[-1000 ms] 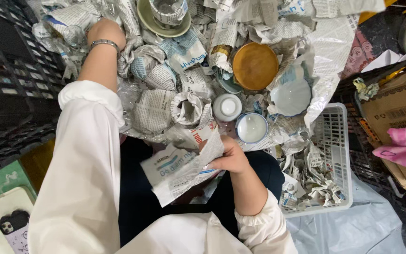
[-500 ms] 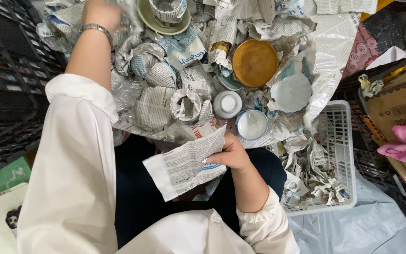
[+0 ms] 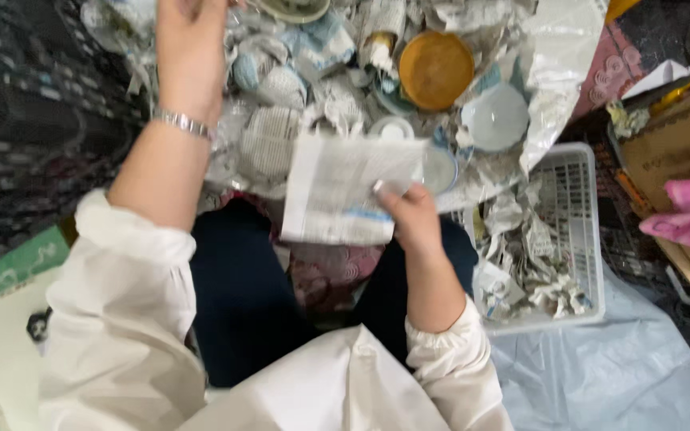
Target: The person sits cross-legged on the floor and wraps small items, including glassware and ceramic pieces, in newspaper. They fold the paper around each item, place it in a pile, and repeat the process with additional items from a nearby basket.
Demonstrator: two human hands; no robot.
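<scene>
Right hand (image 3: 413,219) pinches a sheet of newspaper (image 3: 345,187) flat over the lap — looks like the wrapping step. Left hand (image 3: 189,40) reaches into the pile of paper-wrapped dishes (image 3: 281,136), fingers cropped — can't tell its grip. Next it'd need a dish on the sheet.

A packing workplace: newspaper-wrapped crockery (image 3: 269,140), stacked crates (image 3: 25,120), cardboard box (image 3: 672,152)

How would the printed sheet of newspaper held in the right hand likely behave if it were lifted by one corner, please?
The printed sheet of newspaper would probably flop, since it is thin and already creased. It looks very light: the right hand pinches it at one edge only. It may tear easily, like the crumpled scraps in the white plastic basket.
</scene>
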